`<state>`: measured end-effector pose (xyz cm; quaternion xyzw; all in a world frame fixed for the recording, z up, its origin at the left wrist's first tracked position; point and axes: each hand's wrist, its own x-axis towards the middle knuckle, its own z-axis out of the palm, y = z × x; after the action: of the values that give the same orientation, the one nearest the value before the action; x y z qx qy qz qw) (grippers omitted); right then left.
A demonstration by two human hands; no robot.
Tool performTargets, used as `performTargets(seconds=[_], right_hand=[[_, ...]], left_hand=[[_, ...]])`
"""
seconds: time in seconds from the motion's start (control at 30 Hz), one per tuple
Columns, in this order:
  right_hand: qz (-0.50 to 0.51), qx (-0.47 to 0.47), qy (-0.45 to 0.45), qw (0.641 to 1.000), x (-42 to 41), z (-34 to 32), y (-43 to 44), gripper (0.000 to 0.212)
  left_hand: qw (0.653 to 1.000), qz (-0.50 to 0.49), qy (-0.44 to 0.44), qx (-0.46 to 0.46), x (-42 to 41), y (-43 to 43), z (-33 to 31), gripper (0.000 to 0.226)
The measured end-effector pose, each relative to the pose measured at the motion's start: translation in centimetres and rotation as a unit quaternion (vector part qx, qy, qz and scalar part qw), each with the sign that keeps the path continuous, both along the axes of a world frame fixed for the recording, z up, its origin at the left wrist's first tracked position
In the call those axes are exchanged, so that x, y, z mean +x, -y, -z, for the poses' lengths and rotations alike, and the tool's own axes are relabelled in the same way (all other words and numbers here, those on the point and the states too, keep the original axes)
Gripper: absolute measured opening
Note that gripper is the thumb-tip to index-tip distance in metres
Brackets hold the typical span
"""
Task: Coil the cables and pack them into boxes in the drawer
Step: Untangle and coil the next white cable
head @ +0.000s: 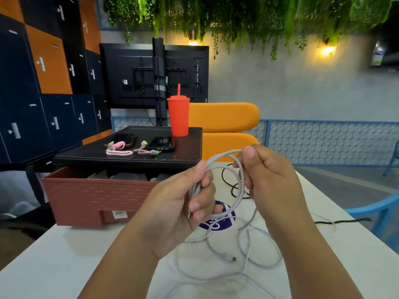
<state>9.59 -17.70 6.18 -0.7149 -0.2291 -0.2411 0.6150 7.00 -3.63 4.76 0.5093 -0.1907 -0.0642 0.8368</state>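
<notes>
Your white cable (216,157) is partly coiled and held above the near middle of the white table (64,255). Your left hand (181,203) grips the gathered loops, fingers curled round the bundle. Your right hand (269,175) pinches the top of the loop between thumb and fingers. The uncoiled remainder lies slack on the table below both hands, connector end (233,259) resting on the surface. A purple logo (216,223) shows on the table beneath the coil. A black cable (233,188) lies just beyond, toward the far edge. At the far left corner the reddish-brown drawer (90,195) stands pulled open; its grey contents cannot be identified. The black top (129,160) above it carries a red tumbler (178,117), two phones (124,139) and pink lanyards (118,152).
</notes>
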Motion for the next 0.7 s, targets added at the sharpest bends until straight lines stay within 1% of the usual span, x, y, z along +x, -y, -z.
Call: performTargets(seconds=[0.07,0.17,0.27,0.37,0.47,0.57,0.6,0.7], right_hand=[[0.001,0.024,-0.014,1.000,0.0,0.0,0.0,0.040],[-0.023,0.045,-0.041,0.998,-0.1,-0.2,-0.1,0.039],[-0.051,0.029,-0.074,0.996,-0.1,-0.3,0.0,0.040],[-0.070,0.016,-0.101,0.992,-0.3,-0.5,0.4,0.039],[-0.082,0.012,-0.104,0.991,-0.5,-0.8,0.8,0.037],[-0.080,-0.003,-0.093,0.992,-0.5,-0.9,1.0,0.037],[-0.077,-0.007,-0.092,0.993,-0.4,-0.9,1.1,0.037],[-0.079,-0.018,-0.084,0.993,-0.3,-0.9,1.5,0.037]], left_hand=[[1.000,0.005,-0.002,-0.010,0.0,0.0,0.0,0.032],[0.999,0.011,-0.011,-0.034,-0.1,-0.1,-0.2,0.033],[0.998,0.013,-0.015,-0.061,-0.1,-0.3,-0.3,0.033],[0.994,0.024,-0.021,-0.107,0.2,-0.6,-0.2,0.033],[0.988,0.063,-0.012,-0.142,0.5,-1.0,0.0,0.034],[0.986,0.075,-0.017,-0.144,0.5,-1.4,0.2,0.036],[0.985,0.093,-0.020,-0.141,0.7,-1.7,0.3,0.037],[0.971,0.192,-0.037,-0.135,1.0,-2.1,0.3,0.038]])
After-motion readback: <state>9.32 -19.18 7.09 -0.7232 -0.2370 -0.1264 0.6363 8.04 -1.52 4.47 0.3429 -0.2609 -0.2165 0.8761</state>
